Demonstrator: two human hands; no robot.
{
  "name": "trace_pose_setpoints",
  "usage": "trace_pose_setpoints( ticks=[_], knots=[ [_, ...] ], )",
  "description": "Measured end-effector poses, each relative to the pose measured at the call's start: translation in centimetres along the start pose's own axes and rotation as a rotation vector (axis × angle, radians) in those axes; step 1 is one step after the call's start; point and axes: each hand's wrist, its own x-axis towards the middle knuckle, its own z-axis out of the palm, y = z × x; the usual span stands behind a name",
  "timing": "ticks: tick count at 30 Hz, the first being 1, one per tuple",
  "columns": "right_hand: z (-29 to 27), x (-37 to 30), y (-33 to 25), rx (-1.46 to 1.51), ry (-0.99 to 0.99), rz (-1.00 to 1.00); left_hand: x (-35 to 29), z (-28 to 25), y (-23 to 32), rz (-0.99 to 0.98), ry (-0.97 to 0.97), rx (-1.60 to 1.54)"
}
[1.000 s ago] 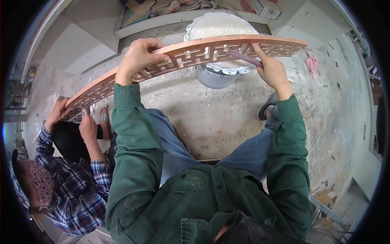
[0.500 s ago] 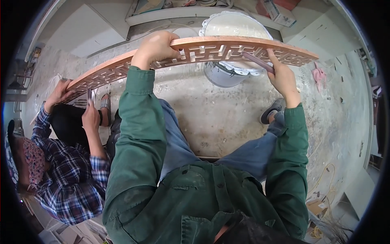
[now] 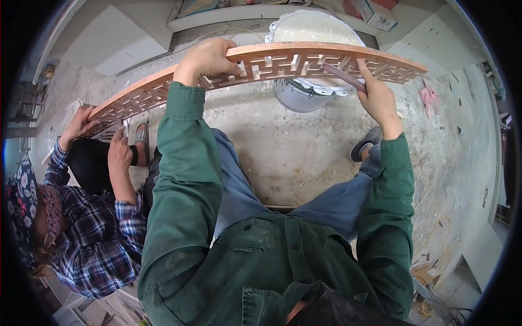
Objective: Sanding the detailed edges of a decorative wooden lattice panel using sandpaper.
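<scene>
Two hands hold one long fretwork panel (image 3: 261, 68), a reddish-brown strip of cut-out lattice that runs across the view from about 9 o'clock up to 2 o'clock, held in the air above a dusty concrete floor (image 3: 293, 146).

Left hand (image 3: 206, 60): at roughly 11 o'clock, curled over the near edge of the panel, fingers closed around the rail, knuckles up.

Right hand (image 3: 378, 100): at about 1 o'clock, below the panel's right part. Its fingers pinch a thin dark strip (image 3: 342, 77), flat and narrow, laid slantwise against the lattice. Grip looks firm; the fingertips touch the panel's underside.

Handling, as a judgement: panel looks stiff and fairly light, yet the thin bars between the openings would snap under a twist. Best held by the solid outer rails, as the left hand does, not by the inner bars. Its length makes it whippy, so support at both ends helps.

A second person in a plaid shirt sits at 8 o'clock; their two hands (image 3: 100, 136) hold the panel's far left end.

A white bucket (image 3: 304, 92) stands on the floor just behind the panel at 12 o'clock. A pink rag (image 3: 429, 98) lies at 2 o'clock.
</scene>
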Motion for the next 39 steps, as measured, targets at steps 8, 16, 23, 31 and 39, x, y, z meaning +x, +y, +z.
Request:
trace_pose_setpoints(
  ticks=[8,16,23,31,39],
  knots=[
    [0.2,0.1,0.3,0.053,0.008,-0.059,0.1,0.3,-0.7,-0.021,-0.001,-0.271],
    [-0.2,-0.5,-1.1,0.019,0.024,-0.036,0.4,3.1,1.8,0.140,0.326,0.245],
    [-1.6,-1.0,-2.2,-0.008,-0.007,-0.016,0.4,2.8,2.0,0.142,0.280,0.215],
    [-3.9,-2.9,-5.2,0.085,-0.097,-0.012,0.5,2.8,2.4,0.136,0.277,0.242],
    [-0.9,-2.7,-6.5,0.071,-0.353,-0.103,0.6,3.2,1.9,0.125,0.280,0.214]
  ],
)
